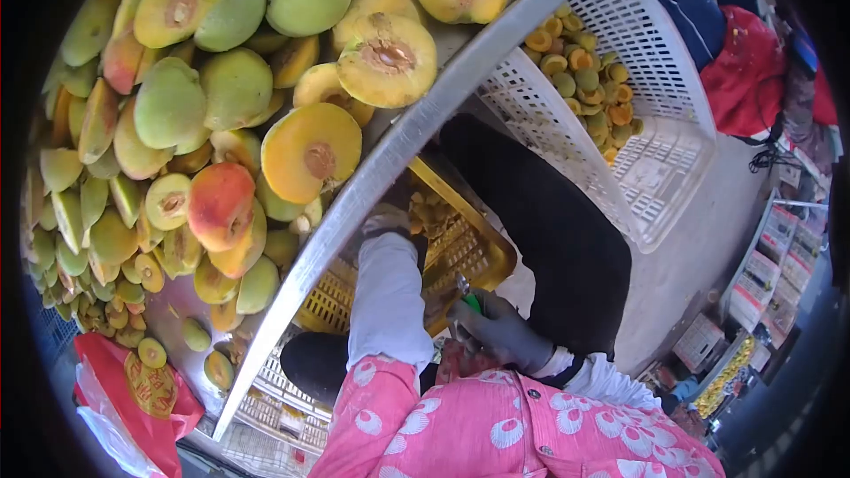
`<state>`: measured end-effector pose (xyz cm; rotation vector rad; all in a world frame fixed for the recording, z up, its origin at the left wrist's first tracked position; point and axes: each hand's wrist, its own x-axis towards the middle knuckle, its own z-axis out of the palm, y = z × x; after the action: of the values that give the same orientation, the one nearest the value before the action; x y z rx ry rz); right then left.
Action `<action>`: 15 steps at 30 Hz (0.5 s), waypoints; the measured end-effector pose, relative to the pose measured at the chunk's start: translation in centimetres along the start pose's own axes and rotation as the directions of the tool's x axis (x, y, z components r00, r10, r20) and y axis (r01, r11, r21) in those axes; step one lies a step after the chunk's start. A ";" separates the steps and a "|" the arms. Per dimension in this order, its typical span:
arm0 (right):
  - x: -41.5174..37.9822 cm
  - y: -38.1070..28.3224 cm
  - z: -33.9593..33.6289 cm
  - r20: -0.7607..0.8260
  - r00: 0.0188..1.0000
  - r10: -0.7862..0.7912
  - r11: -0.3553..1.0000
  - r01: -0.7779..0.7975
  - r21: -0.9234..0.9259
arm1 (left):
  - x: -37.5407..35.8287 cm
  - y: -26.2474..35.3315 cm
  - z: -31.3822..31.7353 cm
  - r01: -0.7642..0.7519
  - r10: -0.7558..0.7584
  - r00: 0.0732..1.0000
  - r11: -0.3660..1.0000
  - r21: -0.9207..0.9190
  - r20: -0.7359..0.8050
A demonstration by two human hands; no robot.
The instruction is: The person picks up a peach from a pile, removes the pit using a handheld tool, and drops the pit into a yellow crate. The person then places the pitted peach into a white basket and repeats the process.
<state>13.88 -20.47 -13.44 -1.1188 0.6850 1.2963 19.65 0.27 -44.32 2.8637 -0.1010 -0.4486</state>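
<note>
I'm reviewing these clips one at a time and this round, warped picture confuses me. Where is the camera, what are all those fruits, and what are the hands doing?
There is no machine here: one camera sits on a person's head and looks down through a fisheye lens. The metal table carries a heap of halved fruit, green and yellow, some with pits. Below its edge sits a yellow crate; a white basket farther off holds smaller pieces. The left hand, gloved, reaches toward the yellow crate. The right hand, in a grey glove, grips a small tool with a green handle.
</note>
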 end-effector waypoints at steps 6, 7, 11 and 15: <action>-1.2 0.8 1.6 0.054 0.971 -0.234 0.972 0.233 0.027 | -7.5 5.8 -15.3 0.075 -0.442 0.884 -0.187 -0.980 0.152; -1.5 0.5 2.1 0.059 0.934 -0.352 0.920 0.357 -0.162 | -8.9 7.1 -19.8 0.161 -0.400 0.889 -0.182 -0.970 0.223; -4.8 -1.7 4.7 0.146 0.688 -0.711 0.509 0.646 -0.569 | -15.7 11.7 -29.8 -0.217 -0.251 0.873 0.569 -0.793 -0.419; -7.4 -0.8 6.7 0.273 0.440 -0.856 0.153 0.718 -0.679 | -20.7 14.4 -32.5 -0.193 -0.456 0.793 0.441 -0.877 -0.403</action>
<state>11.94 -17.09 -4.22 -1.9149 -0.4613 0.4280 9.64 -4.17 -4.67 1.7629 0.3977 0.3583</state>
